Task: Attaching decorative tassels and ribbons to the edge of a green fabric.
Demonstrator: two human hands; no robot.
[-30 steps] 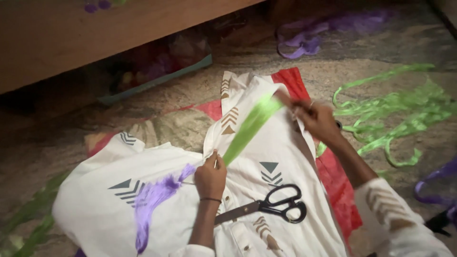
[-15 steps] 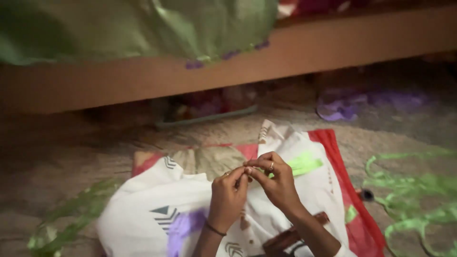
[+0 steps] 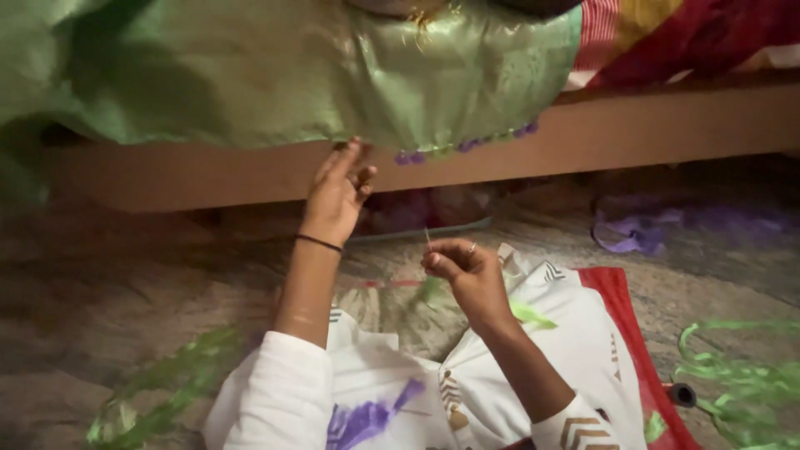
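Observation:
My left hand is raised with its fingers apart, touching the lower edge of a shiny green cloth trimmed with small purple beads. My right hand is pinched on a thin needle that points upward. Below both hands lies a white shirt with brown and grey chevron marks and a purple ribbon piece. A light green ribbon strip rests on the shirt just under my right wrist.
A wooden bed frame runs across the top, with striped red and yellow bedding on it. A red cloth lies under the shirt. Green ribbon scraps lie at right, more green ribbon at left, purple ribbon beyond.
The view has tilted upward, and the scissors have left the frame. My left hand let go near the needle and rose to the green cloth. My right hand keeps the needle.

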